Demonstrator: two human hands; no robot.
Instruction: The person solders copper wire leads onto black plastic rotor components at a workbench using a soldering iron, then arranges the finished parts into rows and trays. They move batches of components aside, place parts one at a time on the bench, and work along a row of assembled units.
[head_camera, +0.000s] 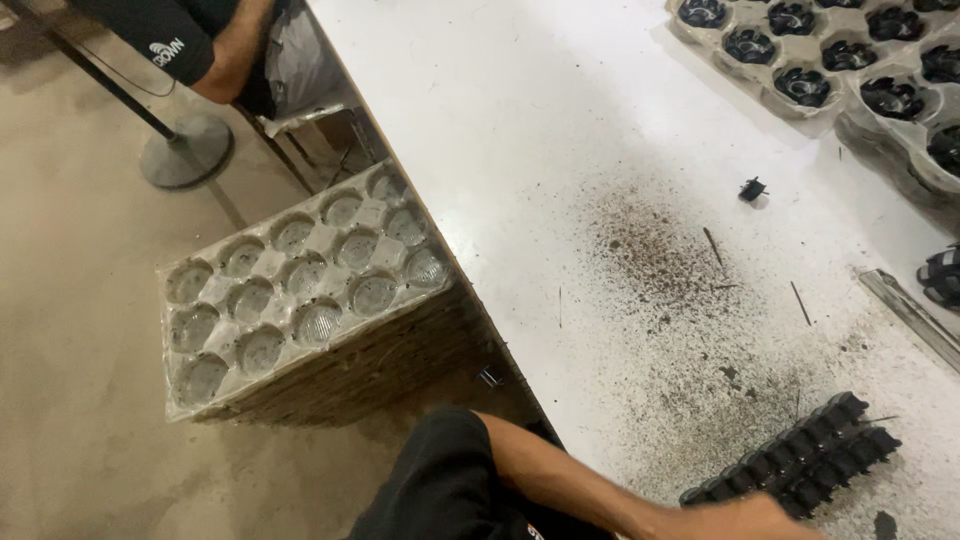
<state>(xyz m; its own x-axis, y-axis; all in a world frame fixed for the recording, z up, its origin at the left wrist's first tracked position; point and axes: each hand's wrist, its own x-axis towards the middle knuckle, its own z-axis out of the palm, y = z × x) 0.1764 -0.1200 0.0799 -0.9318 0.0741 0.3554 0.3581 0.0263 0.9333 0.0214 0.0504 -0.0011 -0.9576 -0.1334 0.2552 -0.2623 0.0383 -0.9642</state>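
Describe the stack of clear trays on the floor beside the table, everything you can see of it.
The stack of clear trays stands on the tan floor, hard against the edge of the white table. The trays look like thin transparent plastic, nested one in another into a tall pile with ribbed sides. The top tray shows round cups in three rows, all holding nothing, catching light on their bottoms. The stack sits level but skewed to the table edge. No hand touches it; the person's forearm passes in front of its lower corner, apart from it.
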